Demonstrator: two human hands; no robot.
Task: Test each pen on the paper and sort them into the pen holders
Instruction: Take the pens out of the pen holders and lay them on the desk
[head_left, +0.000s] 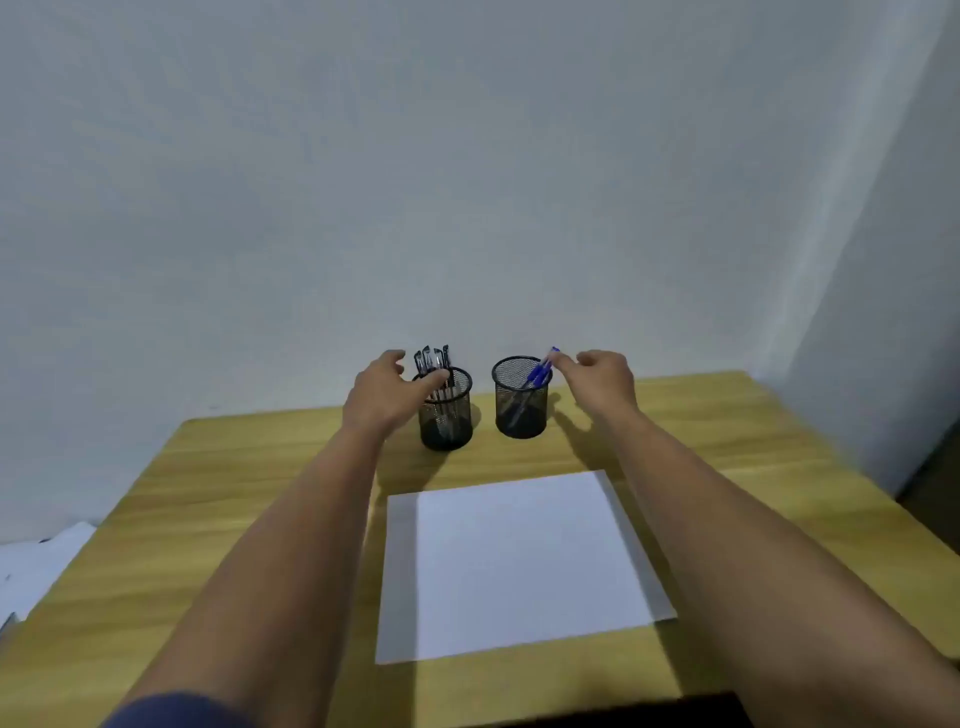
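Two black mesh pen holders stand at the back of the wooden table. The left holder (448, 415) carries several black-capped pens (432, 359). The right holder (521, 402) carries blue-capped pens (540, 371) leaning right. My left hand (387, 392) reaches to the left holder, fingers spread, thumb across its rim, holding nothing. My right hand (602, 376) is beside the right holder, fingers extended toward the top of a blue pen; whether a fingertip touches it is unclear. A white sheet of paper (519, 564) lies flat near me, blank.
The wooden table (234, 493) ends at a pale wall just behind the holders. White papers (31, 566) lie off the table's left edge. A dark strip (649, 709) runs along the table's near edge.
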